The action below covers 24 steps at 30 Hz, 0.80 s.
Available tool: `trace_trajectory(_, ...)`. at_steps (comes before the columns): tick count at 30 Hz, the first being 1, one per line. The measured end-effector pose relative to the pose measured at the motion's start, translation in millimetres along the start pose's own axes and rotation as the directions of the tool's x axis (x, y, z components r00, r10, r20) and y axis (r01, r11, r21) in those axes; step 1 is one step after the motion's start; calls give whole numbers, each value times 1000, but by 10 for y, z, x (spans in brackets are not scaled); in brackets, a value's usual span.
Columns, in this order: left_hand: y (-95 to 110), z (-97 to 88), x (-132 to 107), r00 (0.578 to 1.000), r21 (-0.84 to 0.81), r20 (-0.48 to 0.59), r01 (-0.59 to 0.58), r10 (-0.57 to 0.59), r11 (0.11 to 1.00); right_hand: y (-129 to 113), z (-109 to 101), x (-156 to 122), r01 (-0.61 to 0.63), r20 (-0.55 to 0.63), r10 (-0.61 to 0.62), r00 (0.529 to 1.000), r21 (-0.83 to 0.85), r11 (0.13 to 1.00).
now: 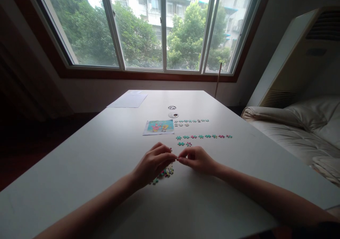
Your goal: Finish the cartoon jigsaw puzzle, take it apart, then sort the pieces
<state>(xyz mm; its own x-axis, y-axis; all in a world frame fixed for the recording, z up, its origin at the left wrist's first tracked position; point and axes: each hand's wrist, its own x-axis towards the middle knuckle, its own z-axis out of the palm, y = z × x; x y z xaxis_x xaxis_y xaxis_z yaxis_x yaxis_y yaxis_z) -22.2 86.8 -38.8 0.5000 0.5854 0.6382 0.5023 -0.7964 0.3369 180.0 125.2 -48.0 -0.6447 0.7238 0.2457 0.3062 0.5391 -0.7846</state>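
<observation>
My left hand (156, 158) and my right hand (198, 160) meet at the fingertips just above the white table. Both are closed in a pinch on what appears to be one small jigsaw piece, mostly hidden by the fingers. Under and beside my left hand lies a loose pile of jigsaw pieces (167, 172), partly covered. Beyond my hands, a row of mostly green and pink pieces (201, 136) runs to the right, with a short row (181, 144) nearer me. Farther back are more rows of pieces (190, 121). A cartoon picture sheet (160, 127) lies left of them.
Two round flat items (173, 115) lie behind the picture sheet on the white table (92, 154). White paper (127, 100) rests at the far left corner. A pale sofa (287, 125) and an upright appliance (289, 58) stand right; a window is ahead.
</observation>
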Motion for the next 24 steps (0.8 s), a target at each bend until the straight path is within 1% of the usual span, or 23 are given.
trace_trajectory(3, 4, -12, 3, 1000, 10, 6, 0, 0, 1000, -13, -24, 4, 44, -28, -46, 999, -51, 998)
trace_trajectory(7, 7, -48, 7, 999, 51, -13, 35, -34, 998, -30, -139, -3, 136, -126, -163, 979, -198, 971)
trace_trajectory(10, -35, -78, -4, 999, 78, -11, 48, -48, 996, 10, -301, -18, 164, -215, -255, 943, -366, 916)
trace_trajectory(12, -81, -93, -17, 999, 92, 4, 49, -50, 995, 62, -423, -29, 171, -241, -321, 916, -490, 855)
trace_trajectory(14, -126, -103, -29, 998, 108, 27, 53, -56, 993, 117, -531, -37, 176, -226, -374, 900, -596, 783)
trace_trajectory(18, -168, -114, -44, 994, 136, 75, 68, -79, 988, 189, -651, -38, 167, -174, -405, 898, -716, 678)
trace_trajectory(21, -169, -115, -53, 992, 136, 92, 76, -89, 988, 205, -669, -35, 168, -142, -408, 902, -756, 633)
trace_trajectory(24, -174, -112, -62, 992, 133, 93, 77, -89, 988, 203, -672, -36, 156, -131, -391, 911, -768, 621)
